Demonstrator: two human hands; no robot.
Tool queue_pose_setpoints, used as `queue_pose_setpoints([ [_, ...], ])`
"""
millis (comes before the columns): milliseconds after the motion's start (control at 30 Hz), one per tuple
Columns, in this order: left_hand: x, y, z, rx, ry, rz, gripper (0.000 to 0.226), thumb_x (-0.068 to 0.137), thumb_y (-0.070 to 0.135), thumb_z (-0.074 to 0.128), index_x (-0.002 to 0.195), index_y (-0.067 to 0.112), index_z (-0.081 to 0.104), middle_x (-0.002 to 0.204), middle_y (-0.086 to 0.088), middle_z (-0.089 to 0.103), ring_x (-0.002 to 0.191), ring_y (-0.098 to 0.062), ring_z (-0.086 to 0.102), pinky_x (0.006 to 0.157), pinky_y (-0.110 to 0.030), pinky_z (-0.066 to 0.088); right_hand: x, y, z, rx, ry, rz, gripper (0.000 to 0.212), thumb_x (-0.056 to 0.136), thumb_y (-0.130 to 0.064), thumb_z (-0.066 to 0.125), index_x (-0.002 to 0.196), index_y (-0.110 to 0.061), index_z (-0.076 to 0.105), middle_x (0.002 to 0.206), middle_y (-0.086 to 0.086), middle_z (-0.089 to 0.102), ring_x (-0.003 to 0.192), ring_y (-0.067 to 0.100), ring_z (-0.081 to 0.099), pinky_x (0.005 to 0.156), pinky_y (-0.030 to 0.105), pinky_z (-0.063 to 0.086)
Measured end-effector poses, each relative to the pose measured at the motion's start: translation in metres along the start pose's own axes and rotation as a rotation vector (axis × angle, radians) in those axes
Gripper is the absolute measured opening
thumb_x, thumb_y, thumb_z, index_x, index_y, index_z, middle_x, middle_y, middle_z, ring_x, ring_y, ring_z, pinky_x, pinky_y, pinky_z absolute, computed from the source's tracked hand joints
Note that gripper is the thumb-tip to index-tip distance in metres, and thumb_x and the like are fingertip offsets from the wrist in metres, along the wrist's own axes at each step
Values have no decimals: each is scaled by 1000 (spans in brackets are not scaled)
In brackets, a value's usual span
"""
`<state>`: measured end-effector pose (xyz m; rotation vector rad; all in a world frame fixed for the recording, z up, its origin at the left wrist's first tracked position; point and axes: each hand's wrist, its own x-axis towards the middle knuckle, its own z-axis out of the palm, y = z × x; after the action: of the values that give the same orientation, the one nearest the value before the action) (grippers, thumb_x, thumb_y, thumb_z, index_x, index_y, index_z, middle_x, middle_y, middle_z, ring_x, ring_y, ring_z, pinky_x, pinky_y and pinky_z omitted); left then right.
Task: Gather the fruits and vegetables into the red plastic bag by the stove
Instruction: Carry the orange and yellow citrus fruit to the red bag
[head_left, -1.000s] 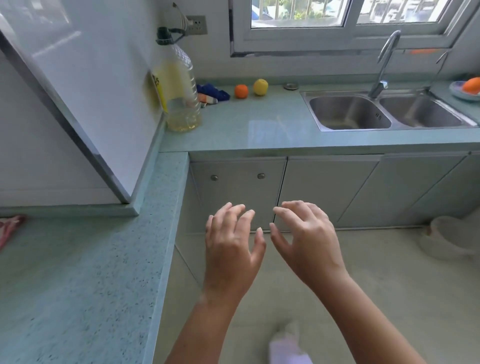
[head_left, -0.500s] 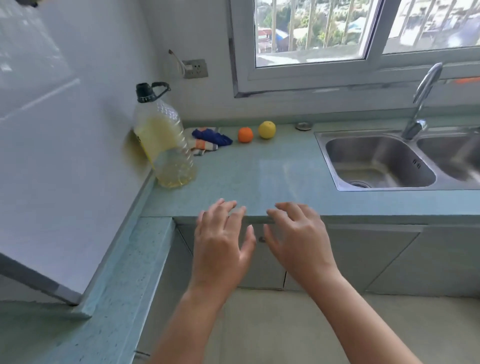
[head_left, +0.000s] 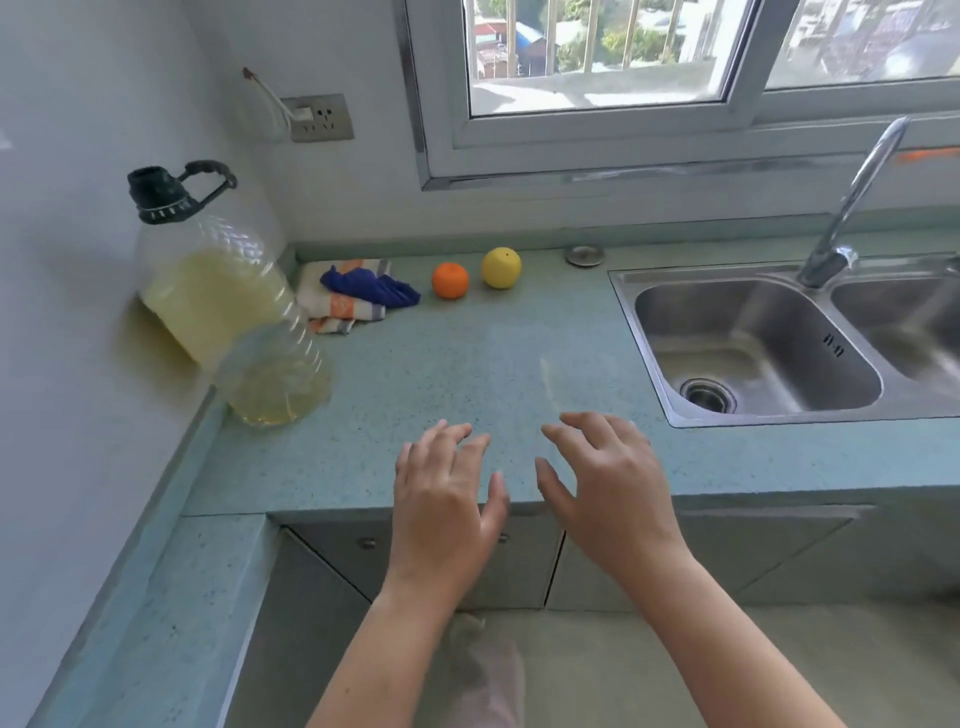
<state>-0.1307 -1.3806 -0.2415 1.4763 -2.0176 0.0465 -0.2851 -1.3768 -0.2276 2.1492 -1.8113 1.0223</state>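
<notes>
L hand (head_left: 447, 499) + R hand (head_left: 613, 488): fingers apart, loose, holding nothing, over tabletop (head_left: 467, 374) front edge | orange (head_left: 450, 280) & yellow fruit (head_left: 501, 267) at back by wall, just apart | prob light, firm, round, may roll – cup w/ whole palm | red bag not in view

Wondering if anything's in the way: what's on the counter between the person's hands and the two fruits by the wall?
In the head view, only bare countertop lies between the left hand, the right hand and the orange fruit and yellow fruit.
</notes>
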Motion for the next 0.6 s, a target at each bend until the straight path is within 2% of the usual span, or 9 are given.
queue_pose_setpoints([
  [200,83,-47,39,-27,-34,-4,41,83,32,42,106,5,64,108,-12,64,107,-33,56,91,-51,45,82,20,53,-60,-31,27,26,73,-24,61,91,-6,68,91,13,68,84,34,62,75,48,52],
  [367,149,-92,67,-45,-13,-51,41,82,31,42,105,5,64,107,-13,65,108,-34,57,91,-50,44,155,29,106,-62,-59,-2,26,70,-22,62,89,-5,68,87,13,67,81,35,62,74,48,51],
  [600,207,-136,107,-65,-74,-65,41,81,31,42,103,5,64,106,-14,65,106,-35,57,88,-53,46,214,51,157,-104,-112,7,27,73,-25,60,91,-6,68,86,11,66,78,33,61,71,43,50],
])
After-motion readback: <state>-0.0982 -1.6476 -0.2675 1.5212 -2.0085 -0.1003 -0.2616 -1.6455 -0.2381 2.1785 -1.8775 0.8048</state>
